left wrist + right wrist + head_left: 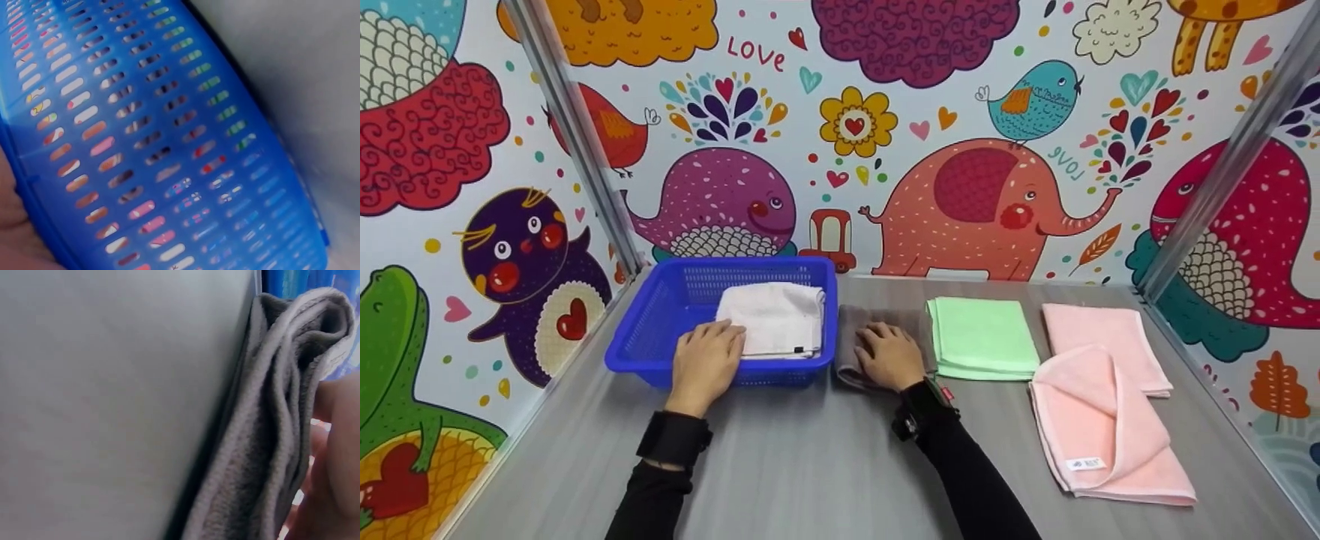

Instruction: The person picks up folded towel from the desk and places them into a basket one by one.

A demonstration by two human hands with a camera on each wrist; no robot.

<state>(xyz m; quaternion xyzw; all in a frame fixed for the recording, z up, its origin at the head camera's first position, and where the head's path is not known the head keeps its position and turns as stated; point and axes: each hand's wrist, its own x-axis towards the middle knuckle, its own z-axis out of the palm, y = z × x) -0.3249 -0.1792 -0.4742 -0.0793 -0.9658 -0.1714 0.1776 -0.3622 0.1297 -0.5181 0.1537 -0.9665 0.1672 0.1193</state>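
Note:
Inside the blue basket [652, 326] lies a folded white towel [772, 319] with a small dark tag at its front edge. My left hand [706, 364] reaches over the basket's front rim, fingertips at the towel's left side. The left wrist view is filled by the slotted basket wall [140, 135], with a bit of the hand [19, 225] at the rim. Beside the basket, my right hand [891, 356] rests on a folded grey-brown towel [851, 330]. Up close, that towel [247, 467] shows its stacked layers, with the hand [343, 455] over its top.
A folded light green towel [982, 337] lies just right of the grey-brown one. Farther right are two pink towels, one flat [1095, 326] and one with a turned-back corner [1080, 435] overlapping it. Patterned walls [855, 180] enclose the grey table [810, 465].

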